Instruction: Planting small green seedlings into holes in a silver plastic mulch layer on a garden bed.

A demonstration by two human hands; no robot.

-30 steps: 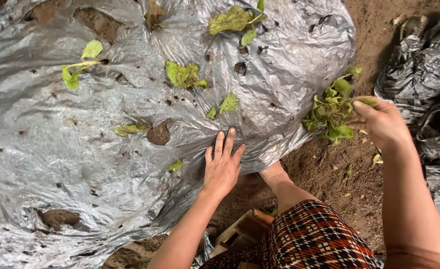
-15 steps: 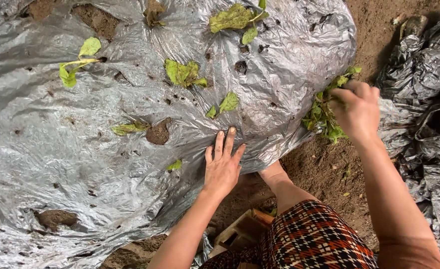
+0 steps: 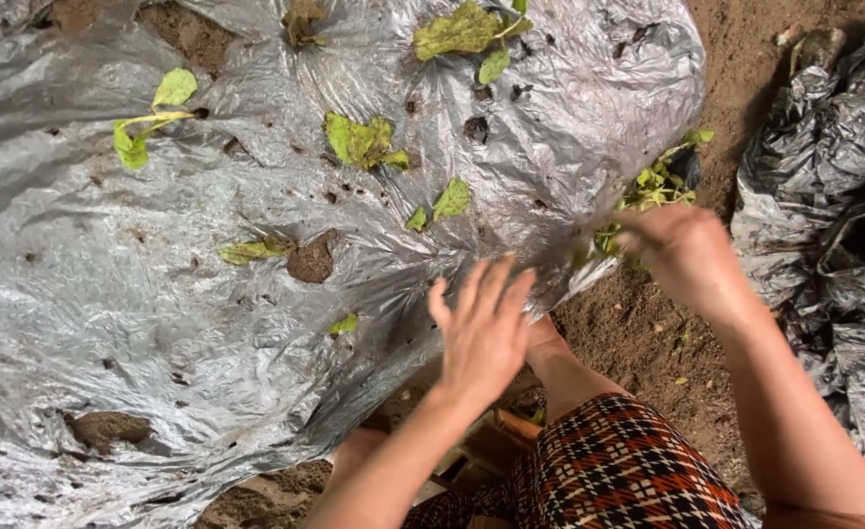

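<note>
A wide sheet of silver plastic mulch (image 3: 158, 294) covers a soil bed, with small green seedlings (image 3: 362, 142) poking through holes in it. My left hand (image 3: 481, 328) hovers just above the sheet's near edge, fingers spread, holding nothing. My right hand (image 3: 682, 250) is blurred and closed around a bunch of green seedlings (image 3: 653, 186) at the sheet's right edge. Part of the bunch is hidden by the hand.
Bare brown soil (image 3: 648, 333) lies to the right of the sheet. Crumpled dark plastic (image 3: 834, 196) fills the right side. My leg in a patterned skirt (image 3: 618, 470) and a wooden block (image 3: 496, 441) are at the bottom. Soil-filled holes (image 3: 310, 260) dot the sheet.
My left hand has lifted off the plastic and shifted right. My right hand has moved down and left with the bunch of seedlings.
</note>
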